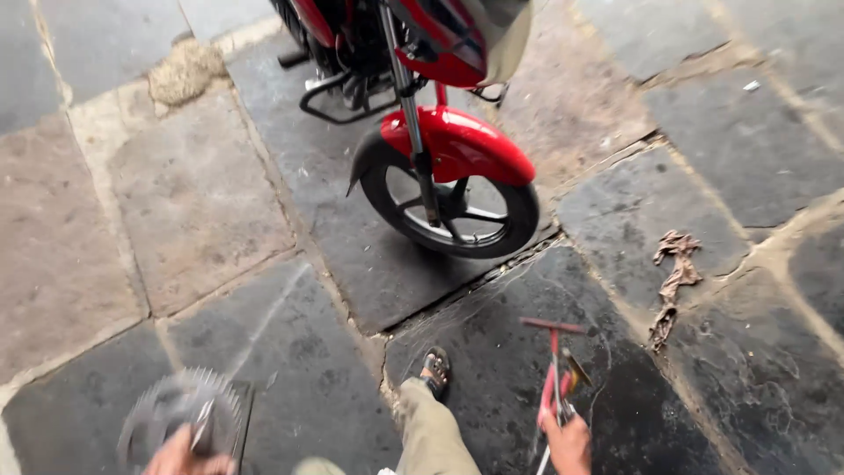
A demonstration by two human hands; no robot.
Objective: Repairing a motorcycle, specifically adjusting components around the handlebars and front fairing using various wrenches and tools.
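Head view: looked down on a stone-slab floor (202, 202) with a parked motorcycle (422, 53) ahead.
Left hand: the left hand (180, 456) sat at the bottom edge, fingers closed around a thin metal tool (202, 425) that lay against a toothed sprocket (180, 413).
Sprocket: grey, round and blurred, it sat low on the left, over a dark slab, touching the left hand.
Right hand: the right hand (570, 442) was closed around the red handles of a hand tool (557, 374), which pointed up and away and ended in a short red crossbar.
Leg: a leg in khaki trousers (431, 431) with a sandalled foot (435, 369) stretched out between the two hands.
Motorcycle: its front wheel (453, 207) under a red mudguard (457, 141) stood beyond the foot, well apart from both hands.
Rag: a crumpled brown rag (673, 281) lay on the floor to the right of the hand tool, clear of it.
Floor: a patch of straw-like debris (185, 70) lay at the upper left, beside the motorcycle.
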